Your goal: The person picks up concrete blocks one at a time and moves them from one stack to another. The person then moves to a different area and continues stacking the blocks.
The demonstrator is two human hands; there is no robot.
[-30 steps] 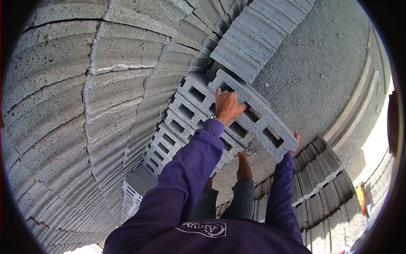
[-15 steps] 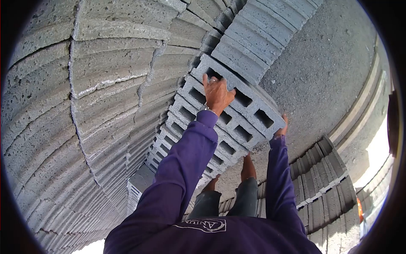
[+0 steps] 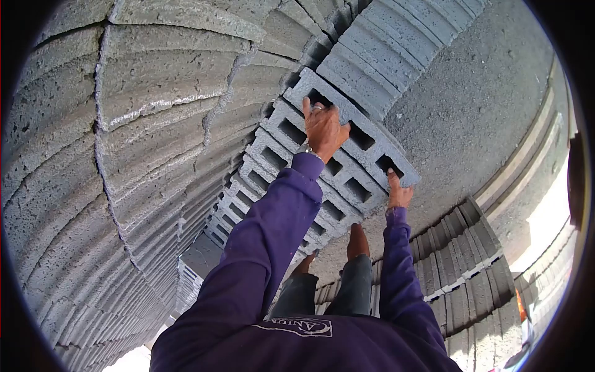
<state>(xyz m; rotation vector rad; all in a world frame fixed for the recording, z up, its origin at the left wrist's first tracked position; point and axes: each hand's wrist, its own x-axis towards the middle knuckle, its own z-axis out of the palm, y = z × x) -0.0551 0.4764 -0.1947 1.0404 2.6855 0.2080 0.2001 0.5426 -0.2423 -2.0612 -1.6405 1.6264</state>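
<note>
A grey hollow concrete block (image 3: 372, 155) lies at the far end of a row of similar blocks (image 3: 319, 186), its three openings facing up. My left hand (image 3: 325, 129) grips its upper left part, with fingers in the opening there and the thumb at the middle opening. At the block's right end, my right hand (image 3: 399, 189) has a finger hooked into the right opening; its other fingers are bent at the block's edge.
A tall wall of stacked blocks (image 3: 161, 99) rises on the left. More blocks (image 3: 403, 46) stand beyond the row. Gravelly ground (image 3: 477, 105) and wooden strips (image 3: 520, 155) are at the right, with lower block stacks (image 3: 458, 254) near my right arm.
The block has moved up and left against the end of the row. My left hand has moved with it. My right hand has shifted from the block's outer end to its right opening.
</note>
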